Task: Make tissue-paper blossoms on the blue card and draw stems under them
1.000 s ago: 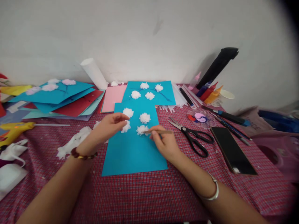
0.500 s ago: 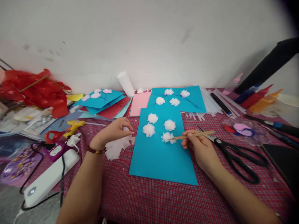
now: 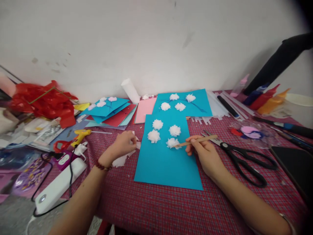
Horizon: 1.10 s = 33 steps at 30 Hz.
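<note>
A sheet of blue paper lies in front of me with several white ruffled paper flowers on it. My right hand is closed around a thin wooden stick, whose left tip touches the lower right paper flower. Left of the sheet, my left hand hovers over torn white tissue paper. Its fingers are curled together, and whatever they may pinch is too hidden to name. Black-handled scissors rest open just right of my right hand.
Behind lies a second blue sheet with white flowers and a drawn branch. Coloured cards, a yellow glue gun and a white power strip are at left. A black marker, paint bottles and a palette stand right.
My left hand has turned and curled its fingers more, drawing slightly down over the tissue. The stick's tip stays at the same flower. The whole view has shifted a little.
</note>
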### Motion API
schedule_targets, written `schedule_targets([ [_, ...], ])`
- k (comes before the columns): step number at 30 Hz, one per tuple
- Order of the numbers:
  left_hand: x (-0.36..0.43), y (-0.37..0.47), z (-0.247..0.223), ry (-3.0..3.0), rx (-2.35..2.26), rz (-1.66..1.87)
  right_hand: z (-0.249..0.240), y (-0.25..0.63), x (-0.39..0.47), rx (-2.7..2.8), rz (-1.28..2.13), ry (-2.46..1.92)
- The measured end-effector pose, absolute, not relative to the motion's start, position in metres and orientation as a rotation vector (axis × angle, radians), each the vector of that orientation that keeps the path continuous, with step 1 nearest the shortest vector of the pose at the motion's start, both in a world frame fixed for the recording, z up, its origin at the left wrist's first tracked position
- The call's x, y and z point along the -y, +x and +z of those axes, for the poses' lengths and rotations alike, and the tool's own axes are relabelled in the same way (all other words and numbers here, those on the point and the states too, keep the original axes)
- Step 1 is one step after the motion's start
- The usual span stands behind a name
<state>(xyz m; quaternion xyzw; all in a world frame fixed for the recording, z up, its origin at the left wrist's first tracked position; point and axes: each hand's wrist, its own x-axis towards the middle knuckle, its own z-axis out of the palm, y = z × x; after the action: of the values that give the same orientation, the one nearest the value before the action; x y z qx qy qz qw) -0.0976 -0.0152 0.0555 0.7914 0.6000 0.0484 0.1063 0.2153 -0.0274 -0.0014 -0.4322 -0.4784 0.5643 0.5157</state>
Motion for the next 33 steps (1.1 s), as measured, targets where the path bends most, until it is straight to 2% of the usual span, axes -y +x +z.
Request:
schedule_targets([
  [3,0.019,-0.098,0.084,2.280,-1.684,0.396,0.001,0.215,0.028,1.095,1.366,-1.006],
  [8,0.034,-0.059,0.114,2.235,-1.477,0.584,0.007,0.207,0.035,1.114,1.383,-0.924],
  [12,0.047,-0.009,0.099,2.541,-1.284,0.729,0.016,0.199,0.046,1.126,1.483,-0.885],
  [18,0.051,0.029,0.073,2.750,-1.160,0.640,0.020,0.201,0.047,1.067,1.519,-0.832],
  [20,0.048,0.028,0.071,2.589,-1.243,0.734,0.022,0.205,0.046,1.097,1.468,-0.842],
  [23,0.040,0.023,0.071,2.014,-1.431,0.909,0.025,0.210,0.045,1.169,1.373,-0.865],
  [27,0.032,0.026,0.067,1.385,-1.238,0.748,0.028,0.212,0.046,1.302,1.255,-0.902],
  [30,0.027,0.031,0.063,1.335,-1.138,0.618,0.028,0.210,0.047,1.393,1.175,-0.925],
  [33,0.018,0.025,0.063,1.477,-1.200,0.668,0.028,0.211,0.045,1.363,1.193,-0.908],
])
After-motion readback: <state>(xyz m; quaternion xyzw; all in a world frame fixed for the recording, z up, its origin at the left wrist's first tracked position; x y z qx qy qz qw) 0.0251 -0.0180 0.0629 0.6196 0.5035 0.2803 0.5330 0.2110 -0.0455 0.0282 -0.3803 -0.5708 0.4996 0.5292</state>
